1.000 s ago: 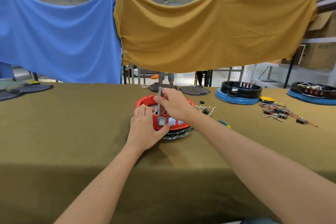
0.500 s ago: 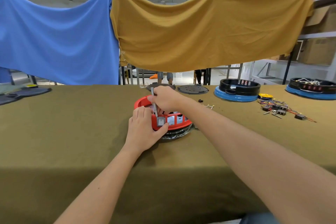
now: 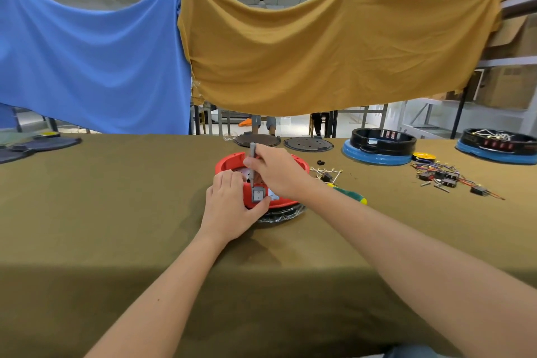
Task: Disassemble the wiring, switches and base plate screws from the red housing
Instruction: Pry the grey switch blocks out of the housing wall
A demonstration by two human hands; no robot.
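Red housing [image 3: 232, 161] sat mid-worktop [image 3: 116, 197]. Left hand [image 3: 229, 206] gripped its near wall beside a grey switch [image 3: 258, 194]; right hand [image 3: 276, 171] gripped a slim grey tool [image 3: 252, 160], apparently prying. Next: push the switch free.

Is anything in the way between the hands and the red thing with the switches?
Nothing visible is. The left hand already grips the near wall of the red housing, its thumb beside the grey switch. The right hand holds a grey tool pointing down into the housing behind that switch. The tool's tip is hidden.
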